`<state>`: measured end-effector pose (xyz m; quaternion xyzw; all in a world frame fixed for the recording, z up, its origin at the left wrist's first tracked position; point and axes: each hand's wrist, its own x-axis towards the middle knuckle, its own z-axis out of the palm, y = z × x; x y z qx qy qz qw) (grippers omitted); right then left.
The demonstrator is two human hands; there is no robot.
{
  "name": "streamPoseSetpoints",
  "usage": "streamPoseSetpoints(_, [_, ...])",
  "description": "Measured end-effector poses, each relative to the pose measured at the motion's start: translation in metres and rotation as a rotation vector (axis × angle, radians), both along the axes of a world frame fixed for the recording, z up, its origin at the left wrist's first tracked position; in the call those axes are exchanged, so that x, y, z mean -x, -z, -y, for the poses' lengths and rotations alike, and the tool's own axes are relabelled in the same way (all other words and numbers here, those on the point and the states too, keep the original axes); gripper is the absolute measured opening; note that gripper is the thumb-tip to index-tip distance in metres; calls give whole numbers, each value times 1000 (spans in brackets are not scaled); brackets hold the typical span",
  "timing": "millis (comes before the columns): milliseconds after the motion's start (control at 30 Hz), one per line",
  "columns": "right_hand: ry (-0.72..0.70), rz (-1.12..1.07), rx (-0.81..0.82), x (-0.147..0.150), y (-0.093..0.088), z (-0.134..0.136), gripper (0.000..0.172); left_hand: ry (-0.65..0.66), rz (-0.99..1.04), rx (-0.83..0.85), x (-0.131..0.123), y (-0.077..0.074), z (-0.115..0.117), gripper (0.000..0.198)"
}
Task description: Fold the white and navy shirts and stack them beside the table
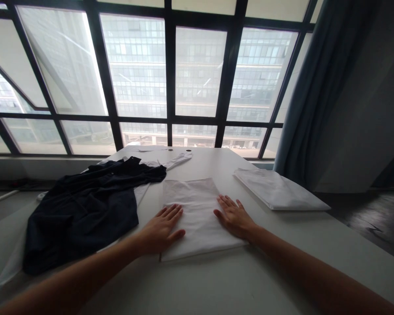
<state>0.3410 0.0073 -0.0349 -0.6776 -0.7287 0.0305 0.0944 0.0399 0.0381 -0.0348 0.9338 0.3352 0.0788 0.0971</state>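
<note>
A white cloth folded into a rectangle (pixel 197 214) lies flat on the table in front of me, lightly creased. My left hand (pixel 162 227) rests palm down on its left edge, fingers stretched out and thumb pointing inward. On the opposite edge lies my right hand (pixel 234 215), also flat with its fingers extended. Neither hand grips anything. To the left, a dark navy shirt (pixel 85 210) is spread over some white fabric. A second folded white cloth (pixel 279 188) sits to the right, apart from my right hand.
The white table (pixel 216 284) runs away toward the large black-framed windows (pixel 197 74). Two dark round holes show near its far edge, beside a crumpled strip of white fabric (pixel 180 159). A blue-grey curtain (pixel 308 100) hangs at the right.
</note>
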Motion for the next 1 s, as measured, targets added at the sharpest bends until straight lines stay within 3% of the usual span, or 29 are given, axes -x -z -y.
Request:
streamPoseSetpoints(300, [22,24,13,-2,-3,5,71,-102,-41,-25,4,-4,-14,71])
streamPoseSetpoints(433, [-14,4,7,-4,-9,6,68,-50,24,-6,8,-6,-17,70])
streamPoseSetpoints(533, [-72,-22,-51,-8,-19,9,59,9,134,-36,7,-16,-11,57])
streamPoseSetpoints(600, [-90,-58,-83,-12,-27,11,55,29,197,22,5,-24,-4,50])
streamPoseSetpoints(733, [-50,-118,-61,-21,-34,13,63,34,278,182,2,-29,5,56])
streamPoseSetpoints(900, [3,-235,-128,-22,-24,9,34,-176,255,-199,8,-20,-8,30])
streamPoseSetpoints(1000, [-9,-360,-166,-20,-16,4,35,-380,151,-257,15,-17,-18,38])
